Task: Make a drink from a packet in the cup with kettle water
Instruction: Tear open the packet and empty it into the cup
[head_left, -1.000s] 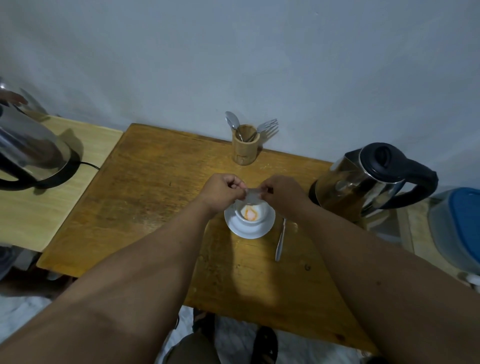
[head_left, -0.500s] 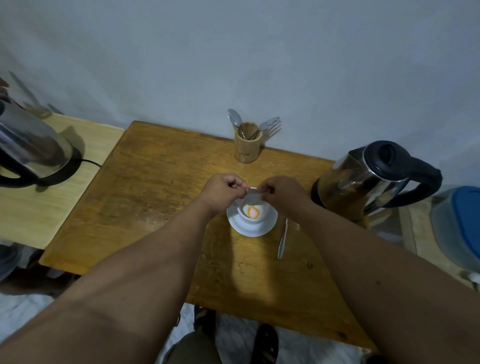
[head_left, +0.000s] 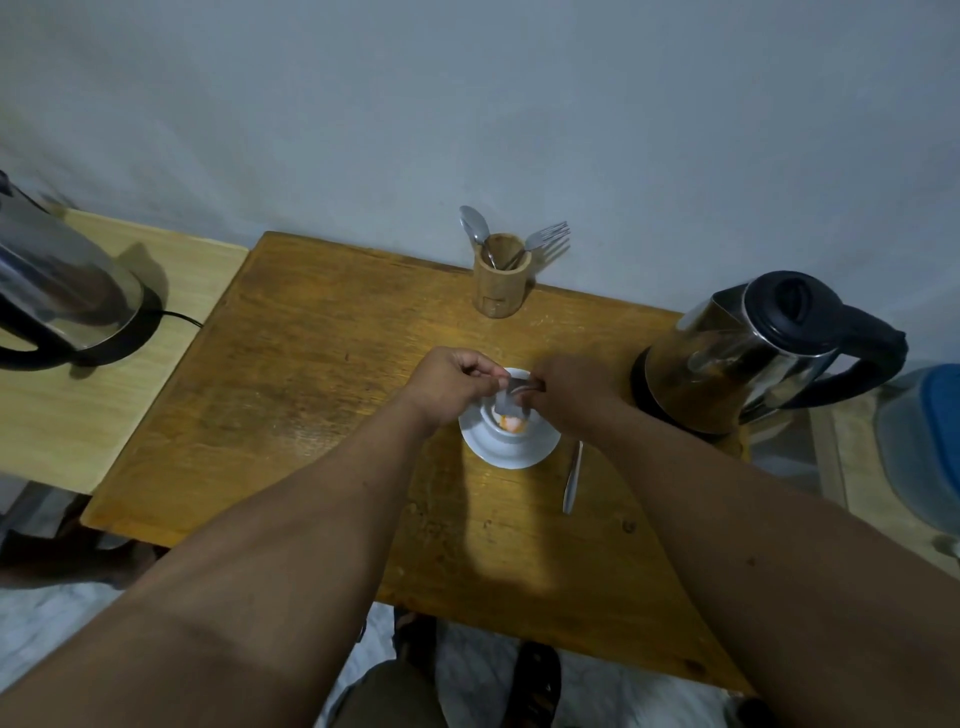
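A white cup (head_left: 511, 427) stands on a white saucer (head_left: 506, 451) in the middle of the wooden table (head_left: 322, 395); orange powder lies inside it. Above the cup, my left hand (head_left: 451, 383) and my right hand (head_left: 563, 389) both pinch a small silvery packet (head_left: 510, 396), which hangs down over the cup's mouth. The steel kettle (head_left: 748, 353) with black lid and handle stands at the table's right edge. A spoon (head_left: 573, 478) lies on the table to the right of the saucer.
A bamboo holder (head_left: 500, 283) with a spoon and fork stands at the back by the wall. A second steel kettle (head_left: 62, 296) sits on a paler side table (head_left: 104, 415) to the left. A blue-lidded container (head_left: 924, 447) is at far right.
The packet now hangs lower over the cup, tipped towards its mouth. Both hands stay over the cup, and the camera has shifted slightly.
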